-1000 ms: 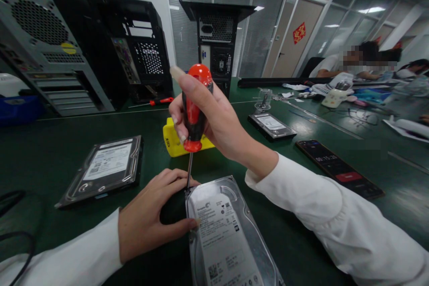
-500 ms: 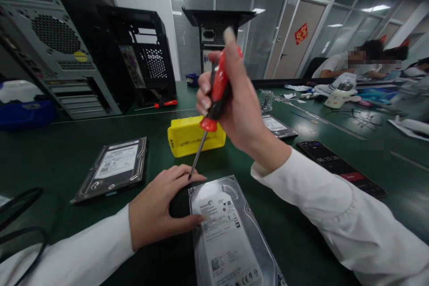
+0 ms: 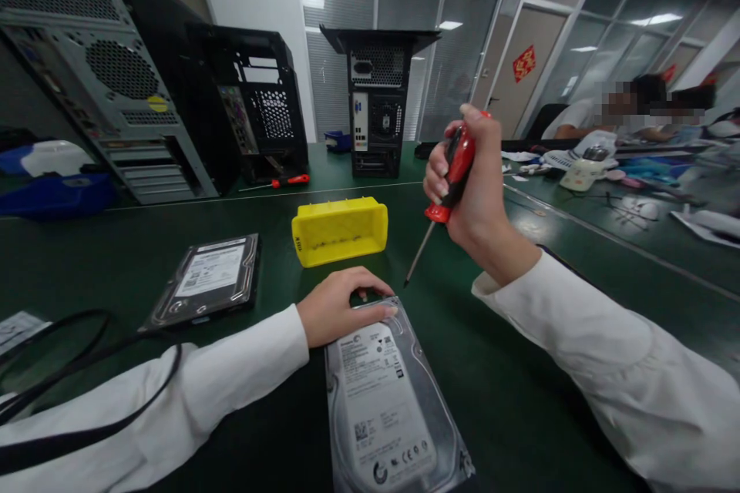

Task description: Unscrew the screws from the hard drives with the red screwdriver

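Observation:
In front of me a silver hard drive (image 3: 385, 408) lies label up on the green table (image 3: 277, 400). My left hand (image 3: 344, 304) grips its far end, the thumb on the top face and the fingers bent over the far edge. My right hand (image 3: 477, 181) is closed around the red and black handle of a screwdriver (image 3: 456, 169), raised above the table to the right. The screwdriver's tip points down and left, in the air just beyond the drive's far right corner. A yellow bin (image 3: 340, 233) stands beyond my left hand.
Another hard drive (image 3: 211, 277) lies at left, near black cables (image 3: 75, 358). Computer cases (image 3: 378, 104) stand along the back, with a second red screwdriver (image 3: 289, 181) before them. People (image 3: 578, 119) sit at the far right.
My left hand has moved right onto the drive's far end, its thumb now near the far corner. My right hand has carried the screwdriver right, away from my left hand.

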Available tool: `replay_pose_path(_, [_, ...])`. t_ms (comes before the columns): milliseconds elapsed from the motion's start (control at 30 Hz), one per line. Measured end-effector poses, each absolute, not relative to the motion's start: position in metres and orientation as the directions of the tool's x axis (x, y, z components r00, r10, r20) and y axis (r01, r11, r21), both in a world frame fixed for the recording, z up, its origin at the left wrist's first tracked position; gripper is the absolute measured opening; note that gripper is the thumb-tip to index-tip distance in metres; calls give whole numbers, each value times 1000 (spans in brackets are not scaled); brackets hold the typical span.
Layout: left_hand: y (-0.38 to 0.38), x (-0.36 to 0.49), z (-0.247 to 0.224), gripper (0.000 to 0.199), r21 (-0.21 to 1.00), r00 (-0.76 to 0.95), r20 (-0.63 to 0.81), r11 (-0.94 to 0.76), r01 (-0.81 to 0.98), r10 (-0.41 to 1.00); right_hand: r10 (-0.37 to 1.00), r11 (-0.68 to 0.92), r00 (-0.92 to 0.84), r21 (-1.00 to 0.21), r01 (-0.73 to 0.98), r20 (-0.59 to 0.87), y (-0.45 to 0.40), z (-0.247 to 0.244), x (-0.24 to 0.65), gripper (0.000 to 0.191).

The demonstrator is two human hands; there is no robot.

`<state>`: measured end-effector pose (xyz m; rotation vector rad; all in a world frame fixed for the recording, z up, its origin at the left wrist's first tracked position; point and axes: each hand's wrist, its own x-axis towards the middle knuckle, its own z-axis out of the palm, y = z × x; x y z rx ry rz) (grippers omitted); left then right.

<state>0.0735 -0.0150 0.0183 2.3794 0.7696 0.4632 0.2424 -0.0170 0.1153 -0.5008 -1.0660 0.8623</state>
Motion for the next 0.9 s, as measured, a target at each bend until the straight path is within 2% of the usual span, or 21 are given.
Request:
replay_pose_path(333, [-18, 80, 16, 21, 684, 759, 201, -644, 343, 619, 827, 557, 166, -742, -373, 537, -12, 106, 239, 25])
replay_pose_path(567, [-16, 78, 12, 23, 681, 758, 222, -654, 330, 613, 831, 539, 123, -732, -417, 542, -12, 101, 234, 36])
replay_pose_path(900, [-17, 78, 9, 23, 675, 753, 235, -660, 329, 615, 826, 540, 106, -724, -428, 553, -11, 100, 235, 35])
